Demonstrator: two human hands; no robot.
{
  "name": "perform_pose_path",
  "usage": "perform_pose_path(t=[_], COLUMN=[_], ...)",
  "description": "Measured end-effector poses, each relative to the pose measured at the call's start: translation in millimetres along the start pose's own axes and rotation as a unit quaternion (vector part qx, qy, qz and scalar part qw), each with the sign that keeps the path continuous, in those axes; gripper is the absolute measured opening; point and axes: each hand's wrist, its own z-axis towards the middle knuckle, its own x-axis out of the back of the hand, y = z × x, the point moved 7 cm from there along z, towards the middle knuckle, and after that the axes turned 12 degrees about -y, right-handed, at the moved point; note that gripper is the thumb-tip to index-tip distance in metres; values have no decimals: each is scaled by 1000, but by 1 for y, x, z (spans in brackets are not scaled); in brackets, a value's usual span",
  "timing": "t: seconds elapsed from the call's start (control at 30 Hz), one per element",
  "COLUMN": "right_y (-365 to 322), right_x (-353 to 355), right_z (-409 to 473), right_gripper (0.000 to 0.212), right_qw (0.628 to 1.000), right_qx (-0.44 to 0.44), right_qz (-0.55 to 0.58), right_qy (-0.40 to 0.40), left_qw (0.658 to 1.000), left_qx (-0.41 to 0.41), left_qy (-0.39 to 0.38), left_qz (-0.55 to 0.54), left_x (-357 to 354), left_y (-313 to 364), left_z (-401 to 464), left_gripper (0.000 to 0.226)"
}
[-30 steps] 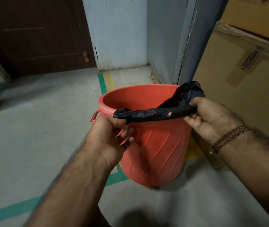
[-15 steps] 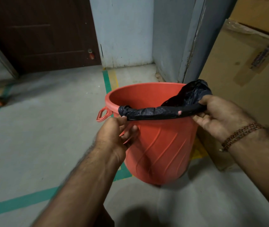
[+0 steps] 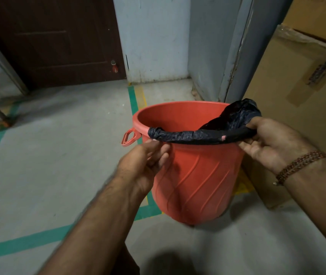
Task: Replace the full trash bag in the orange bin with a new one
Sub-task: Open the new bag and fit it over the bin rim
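Stretching a rolled black bag [image 3: 199, 135] along the near rim of the bin [image 3: 195, 175], we judged the main risk to be the bag slipping off: it covered only the near and right edge, while the far and left rim stood bare. Our left hand [image 3: 148, 161] was curled just under the bag's left end, fingertips touching it, though we could not tell how firmly it gripped. Our right hand [image 3: 267, 143] was closed on the bunched plastic at the right rim. A hard pull from either side could have torn the thin film or tipped the light bin, which stood on the floor [image 3: 49, 155] over green tape [image 3: 19, 245]. Just right of the bin a cardboard box [image 3: 296, 116] crowded our right hand; a dark door [image 3: 55, 40] stood far left, well apart.
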Motion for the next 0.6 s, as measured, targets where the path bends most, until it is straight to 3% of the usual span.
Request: perform_pose_path(t=[0.17,0.4,0.5,0.6], right_y=[-2,-8,0,29], right_x=[6,4,5,-22], right_z=[2,-5,-28,-53], right_gripper=[18,10,46,48], right_qw=[1000,1000,993,983], right_qx=[0,1,-64,-165], right_qz=[2,28,-53,-79], right_qy=[11,9,82,28], left_qw=[991,993,991,989], left_qx=[10,-28,-34,-36], left_qy=[-64,-105,-111,-111], left_qz=[-118,-45,-68,-85], left_x=[-10,-23,-29,-36], left_y=[8,0,-5,-10], left_z=[-2,5,7,7], left_gripper=[17,7,9,21])
